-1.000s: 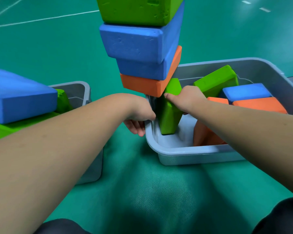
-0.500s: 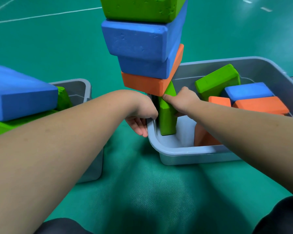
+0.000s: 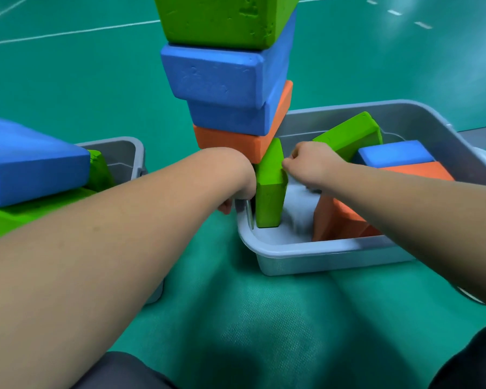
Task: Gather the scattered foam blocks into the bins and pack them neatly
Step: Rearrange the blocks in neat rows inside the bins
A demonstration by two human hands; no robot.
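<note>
Mostly hidden left hand (image 3: 237,179), right hand (image 3: 312,164) pinching green block (image 3: 270,193)

1. Green blocks: five – top stacked one (image 3: 222,21), upright green block (image 3: 270,189), tilted one (image 3: 348,133), one by the left bin wall (image 3: 99,171), one far left (image 3: 26,214).
2. Blue blocks: four – upper stacked (image 3: 222,71), lower stacked (image 3: 233,120), big left one (image 3: 31,161), right-bin one (image 3: 393,155).
3. Orange blocks: three seen – stacked one (image 3: 230,144), flat one (image 3: 421,172), standing one (image 3: 334,220); arm may hide more.
4. Bins: two, grey – left bin (image 3: 136,155), right bin (image 3: 320,252).
5. Hands: two – left hand (image 3: 236,175), right hand (image 3: 312,161).
</note>
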